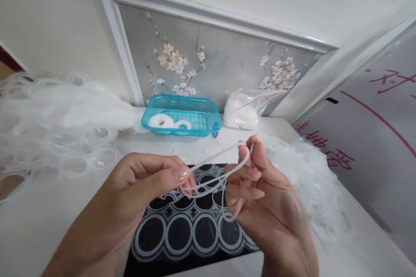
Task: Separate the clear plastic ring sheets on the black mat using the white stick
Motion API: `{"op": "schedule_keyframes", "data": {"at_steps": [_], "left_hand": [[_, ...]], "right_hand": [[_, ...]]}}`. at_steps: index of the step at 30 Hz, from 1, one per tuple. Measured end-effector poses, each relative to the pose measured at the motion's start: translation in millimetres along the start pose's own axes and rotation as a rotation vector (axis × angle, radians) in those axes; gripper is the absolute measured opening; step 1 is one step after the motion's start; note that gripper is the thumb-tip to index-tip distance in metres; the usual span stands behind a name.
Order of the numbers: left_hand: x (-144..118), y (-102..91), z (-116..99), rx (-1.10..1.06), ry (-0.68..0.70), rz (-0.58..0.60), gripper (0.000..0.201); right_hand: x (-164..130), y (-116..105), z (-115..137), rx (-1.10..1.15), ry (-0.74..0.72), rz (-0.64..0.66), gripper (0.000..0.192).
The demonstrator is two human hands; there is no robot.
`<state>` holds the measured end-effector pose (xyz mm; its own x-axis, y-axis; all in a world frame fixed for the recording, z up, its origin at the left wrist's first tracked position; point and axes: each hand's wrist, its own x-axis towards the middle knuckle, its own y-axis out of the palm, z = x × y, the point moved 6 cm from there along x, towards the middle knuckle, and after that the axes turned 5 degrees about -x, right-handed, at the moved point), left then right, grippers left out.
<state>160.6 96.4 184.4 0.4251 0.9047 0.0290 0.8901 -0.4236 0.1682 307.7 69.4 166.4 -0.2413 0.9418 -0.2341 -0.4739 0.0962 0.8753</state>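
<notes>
A thin clear plastic strip [212,173] is being held between two hands above a black mat with white rings [185,225] on the white bench [39,225]. The left hand [143,181] is being pinched closed on one end; the right hand [260,190] is being curled around its looped end. Farther back, a turquoise basket [182,114] with white rings [162,121] is sitting beside a clear bag [247,110].

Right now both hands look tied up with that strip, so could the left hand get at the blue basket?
Probably yes: the table between the left hand and the blue basket is bare, but its grip holds the clear strip.
</notes>
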Motion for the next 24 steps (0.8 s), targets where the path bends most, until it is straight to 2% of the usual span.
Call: {"op": "schedule_keyframes", "data": {"at_steps": [5,10,14,18,24], "left_hand": [[0,-3.6,-1,-0.012,0.009,-0.005,0.024],[-1,-6.9,0,0.027,0.017,-0.008,0.024],[1,-5.2,3,0.188,0.009,0.018,0.023],[8,6.5,16,0.360,-0.071,0.124,0.017],[16,26.3,36,0.197,-0.153,0.301,0.022]], "right_hand": [[-2,1,-3,-0.007,0.024,0.014,0.013],[-4,1,-1,-0.075,-0.046,-0.013,0.011],[-1,4,-6,0.011,-0.054,-0.015,0.016],[1,7,-13,0.051,-0.006,-0.002,0.016],[0,9,-14,0.123,0.029,0.066,0.013]]}}
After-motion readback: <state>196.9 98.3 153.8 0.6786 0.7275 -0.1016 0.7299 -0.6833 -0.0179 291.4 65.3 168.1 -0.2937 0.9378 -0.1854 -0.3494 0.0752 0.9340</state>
